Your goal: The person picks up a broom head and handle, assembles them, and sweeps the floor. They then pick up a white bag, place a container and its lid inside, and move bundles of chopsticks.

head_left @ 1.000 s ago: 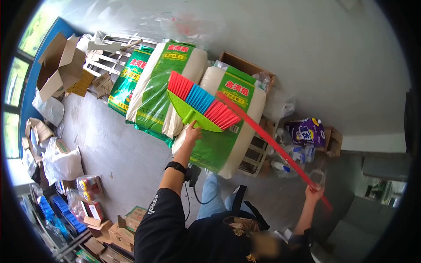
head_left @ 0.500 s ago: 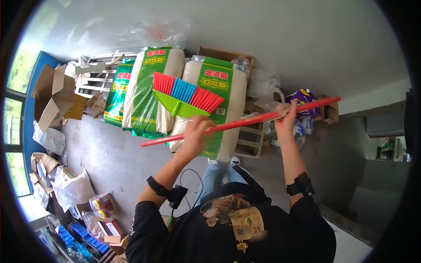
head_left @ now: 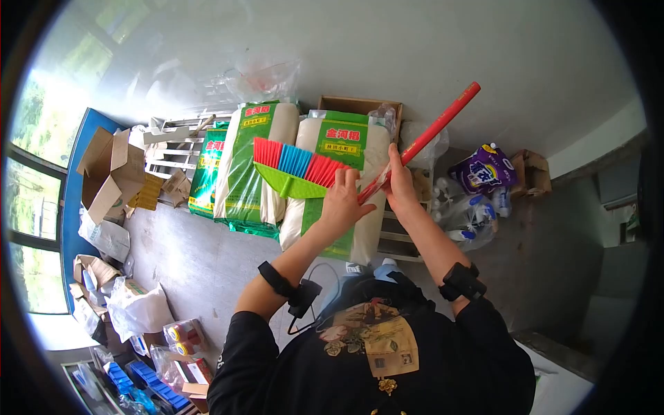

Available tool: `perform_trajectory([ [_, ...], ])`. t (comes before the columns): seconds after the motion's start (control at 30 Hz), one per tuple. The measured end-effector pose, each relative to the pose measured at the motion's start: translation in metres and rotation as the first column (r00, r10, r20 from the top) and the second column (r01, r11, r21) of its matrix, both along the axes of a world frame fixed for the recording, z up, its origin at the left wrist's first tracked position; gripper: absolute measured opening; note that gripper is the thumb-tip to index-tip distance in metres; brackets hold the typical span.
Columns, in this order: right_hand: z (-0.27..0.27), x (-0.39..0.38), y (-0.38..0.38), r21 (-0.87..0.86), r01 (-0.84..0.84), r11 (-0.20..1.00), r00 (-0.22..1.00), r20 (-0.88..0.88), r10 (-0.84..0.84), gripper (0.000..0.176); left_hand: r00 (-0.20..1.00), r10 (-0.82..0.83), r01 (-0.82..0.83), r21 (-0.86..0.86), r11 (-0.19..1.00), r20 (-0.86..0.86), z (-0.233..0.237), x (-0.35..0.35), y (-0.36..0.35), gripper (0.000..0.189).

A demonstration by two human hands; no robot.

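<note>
A red broom handle [head_left: 443, 123] slants up to the right in front of me, its upper end raised towards the wall. My right hand [head_left: 401, 185] is closed around its lower part, where crinkled clear plastic film [head_left: 373, 187] shows. My left hand [head_left: 344, 206] pinches the handle close to its lower end, thumb and fingers at the film. Just left of that hand, the broom head [head_left: 294, 173] with red and blue bristles and a green base rests over the rice sacks. My left fingers overlap its right end in this view.
Large plastic-wrapped rice sacks [head_left: 370, 149] lie ahead against the wall. A purple package [head_left: 483, 168] and bagged bottles [head_left: 474, 216] sit at the right. Open cardboard boxes [head_left: 114, 169], a white bag [head_left: 142, 308] and blue trays [head_left: 155, 384] line the left side by the windows.
The handle has swung from nearly level to a steep slant. My right hand has moved left and my left hand right, so they are now close together.
</note>
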State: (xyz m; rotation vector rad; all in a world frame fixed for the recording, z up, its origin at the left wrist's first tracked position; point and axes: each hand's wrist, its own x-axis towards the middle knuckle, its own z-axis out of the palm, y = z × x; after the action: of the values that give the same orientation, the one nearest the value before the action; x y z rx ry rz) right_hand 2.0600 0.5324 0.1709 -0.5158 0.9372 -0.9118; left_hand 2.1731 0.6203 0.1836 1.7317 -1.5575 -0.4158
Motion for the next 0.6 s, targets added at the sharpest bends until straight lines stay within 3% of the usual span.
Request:
perform_trajectory([
  [0.03, 0.001, 0.000, -0.001, 0.004, -0.001, 1.000, 1.000, -0.009, 0.001, 0.035, 0.992, 0.036, -0.031, 0.048, 0.998, -0.118, -0.010, 0.001, -0.001, 0.033],
  [0.13, 0.007, -0.007, -0.007, -0.025, -0.115, 0.993, 0.993, -0.007, 0.115, 0.037, 0.870, -0.069, 0.180, 0.185, 0.966, -0.488, -0.019, 0.022, -0.002, 0.027],
  [0.23, 0.010, -0.023, -0.013, -0.300, -0.191, 0.935, 0.978, 0.019, 0.206, 0.040, 0.619, -0.004, 0.300, 0.231, 0.925, -0.786, -0.006, 0.037, 0.000, 0.022],
  [0.37, 0.005, -0.037, -0.026, -0.424, -0.179, 0.888, 0.974, 0.054, 0.222, 0.036, 0.449, -0.040, 0.400, 0.161, 0.902, -0.893, 0.002, 0.048, 0.004, 0.017],
  [0.4, 0.008, -0.040, -0.028, -0.446, -0.209, 0.870, 0.969, 0.022, 0.244, 0.031, 0.465, -0.038, 0.423, 0.185, 0.887, -0.884, 0.003, 0.051, 0.004, 0.017],
  [0.5, 0.020, -0.040, -0.023, -0.681, -0.339, 0.649, 0.934, -0.160, 0.320, 0.035, 0.483, -0.027, 0.476, 0.236, 0.847, -0.875, 0.000, 0.055, 0.004, 0.021],
  [0.6, 0.034, -0.039, -0.025, -0.739, -0.508, 0.442, 0.839, -0.308, 0.449, 0.045, 0.431, 0.008, 0.485, 0.239, 0.841, -0.902, -0.003, 0.051, 0.005, 0.022],
])
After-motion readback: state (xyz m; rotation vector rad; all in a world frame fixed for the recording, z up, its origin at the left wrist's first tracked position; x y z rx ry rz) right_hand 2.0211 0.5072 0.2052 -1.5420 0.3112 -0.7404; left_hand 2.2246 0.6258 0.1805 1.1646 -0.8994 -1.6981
